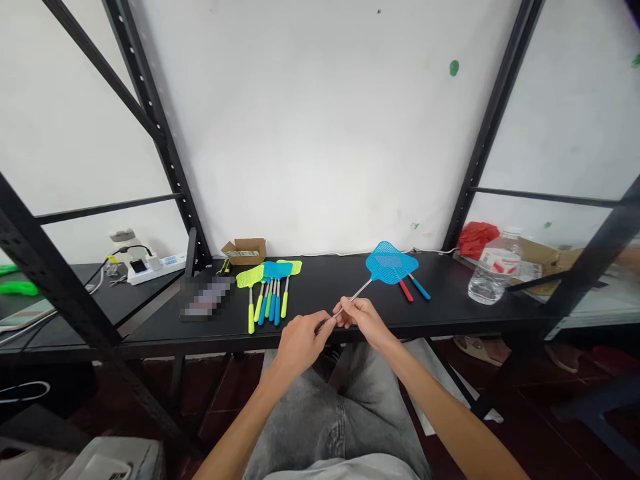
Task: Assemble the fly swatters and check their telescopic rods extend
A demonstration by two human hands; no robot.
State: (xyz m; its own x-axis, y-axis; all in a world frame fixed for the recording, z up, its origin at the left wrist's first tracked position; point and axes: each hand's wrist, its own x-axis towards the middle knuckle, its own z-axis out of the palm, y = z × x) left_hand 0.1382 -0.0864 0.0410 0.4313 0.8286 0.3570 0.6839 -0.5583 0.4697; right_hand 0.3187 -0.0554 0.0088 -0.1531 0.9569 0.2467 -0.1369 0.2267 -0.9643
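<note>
A blue fly swatter (391,263) with a thin metal rod is in both my hands, its head tilted up and to the right over the shelf. My left hand (305,340) is closed at the lower end, hiding the handle. Further up, my right hand (361,319) pinches the metal rod. Left of my hands lies a fanned pile of fly swatters (277,269) with yellow-green and blue heads, their handles toward me. Behind the held head, a red handle (406,291) and a blue handle (420,287) stick out; what they belong to is mostly covered.
The black shelf (330,280) has upright metal posts on both sides. A small open cardboard box (246,251) stands at the back left, near a blurred flat object (207,299). To the right are a large plastic bottle (495,267) and a red bag (477,239). A power strip (157,268) lies far left.
</note>
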